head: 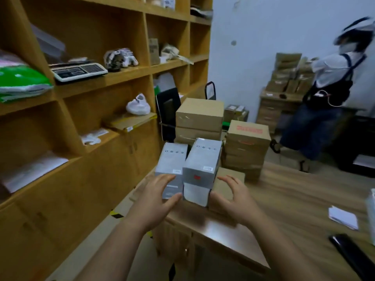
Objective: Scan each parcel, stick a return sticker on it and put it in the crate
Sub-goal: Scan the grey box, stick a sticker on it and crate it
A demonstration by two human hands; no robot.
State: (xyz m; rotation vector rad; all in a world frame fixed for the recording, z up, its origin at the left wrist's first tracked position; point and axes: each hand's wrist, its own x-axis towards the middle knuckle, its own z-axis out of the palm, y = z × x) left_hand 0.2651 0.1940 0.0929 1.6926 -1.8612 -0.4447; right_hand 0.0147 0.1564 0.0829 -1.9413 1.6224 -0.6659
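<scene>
Item 1, nearest: my left hand (pixel 157 196), at 6 o'clock, fingers spread and released, tips touching or just short of the left grey box (pixel 172 165); blur keeps me from telling which. Nothing is grasped.

Item 2: my right hand (pixel 236 196), just right of it, likewise released, fingers loosely arched beside the right grey box (pixel 202 169). I judge both hands are set to bracket that box from either side, the natural way to lift a tall parcel squarely.

Item 3: two grey boxes, upright, side by side and touching or nearly so, at the tabletop's (pixel 294 195) near-left corner. The right one bears a small white label and a red mark on its front, with a pale sheet hanging below. Standing at the edge, they are within easy reach for scanning.

Item 4: at 4 o'clock on the tabletop, a stack of white slips (pixel 343 217), possibly the return stickers, and a dark flat object (pixel 349 254) at the frame's lower right; I cannot tell whether it is the scanner.

Item 5: beyond, at 12 to 1 o'clock, stacks of brown cartons (pixel 199 116), awaiting their turn as I judge. No crate is in view.

Item 6, room: wooden shelving (pixel 101 82) from 9 to 11 o'clock holding a weighing scale (pixel 78 72) and a white shoe (pixel 138 105); pale wall; a second person (pixel 328 94) at 2 o'clock by further cartons.
</scene>
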